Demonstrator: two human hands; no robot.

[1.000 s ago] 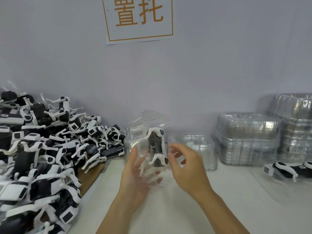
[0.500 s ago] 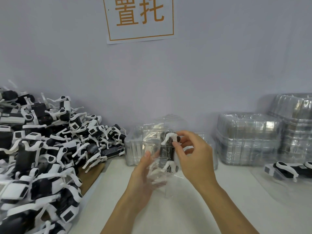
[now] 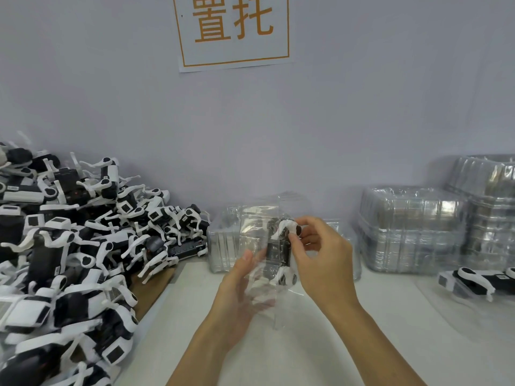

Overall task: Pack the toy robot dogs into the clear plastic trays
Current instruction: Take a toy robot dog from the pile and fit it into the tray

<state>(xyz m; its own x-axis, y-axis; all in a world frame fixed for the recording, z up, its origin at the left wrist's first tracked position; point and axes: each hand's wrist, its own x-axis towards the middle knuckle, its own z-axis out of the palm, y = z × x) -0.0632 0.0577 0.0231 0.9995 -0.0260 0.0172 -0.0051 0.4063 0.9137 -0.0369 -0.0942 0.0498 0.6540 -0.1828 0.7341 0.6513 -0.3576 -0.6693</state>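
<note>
A clear plastic tray (image 3: 255, 232) stands upright above the white table, and a black-and-white toy robot dog (image 3: 280, 253) sits in it. My left hand (image 3: 241, 291) holds the tray from below and behind, thumb on its front face. My right hand (image 3: 320, 257) pinches the dog's upper white leg with fingertips and thumb. A big heap of loose robot dogs (image 3: 69, 246) fills the left side.
Stacks of empty clear trays (image 3: 409, 229) stand at the back right, with a taller stack (image 3: 493, 207) at the far right and a low stack (image 3: 223, 246) behind my hands. A packed dog in a tray (image 3: 473, 282) lies at the right. A paper sign (image 3: 234, 29) hangs on the wall.
The tray with the dog shifted right and turned more upright. My right hand moved from beside the tray onto the dog's upper leg and now pinches it.
</note>
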